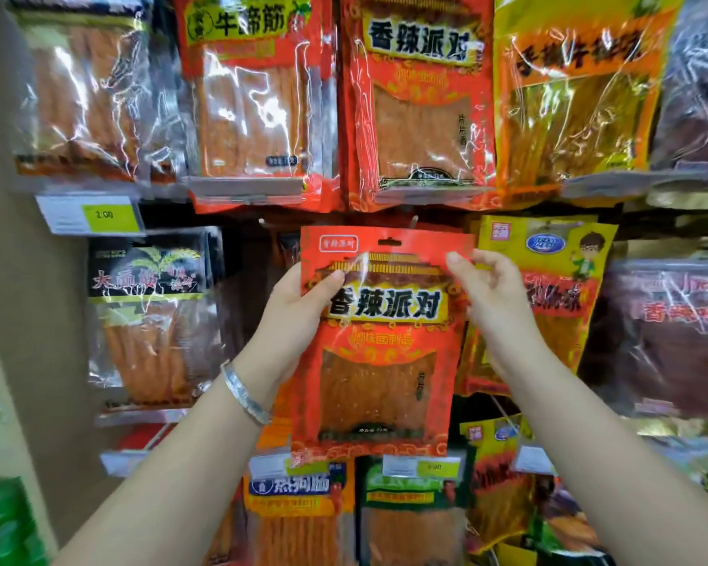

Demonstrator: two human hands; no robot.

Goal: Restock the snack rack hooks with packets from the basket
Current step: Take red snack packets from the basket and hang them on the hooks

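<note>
A red snack packet point(379, 361) with a clear window and a hang hole at its top is held up in front of the rack's middle row. My left hand point(299, 316) grips its upper left edge, thumb on the front. My right hand point(491, 296) pinches its upper right edge. Just above the packet's top a metal hook point(414, 221) pokes out of a dark gap in the rack. The basket is out of view.
Hanging packets fill the rack: matching red packets point(419, 100) straight above, a yellow packet point(548, 279) right of my hands, a black-topped packet point(148, 316) on the left. Price tags point(99, 216) hang on hook ends. A beige wall point(1, 279) borders the left.
</note>
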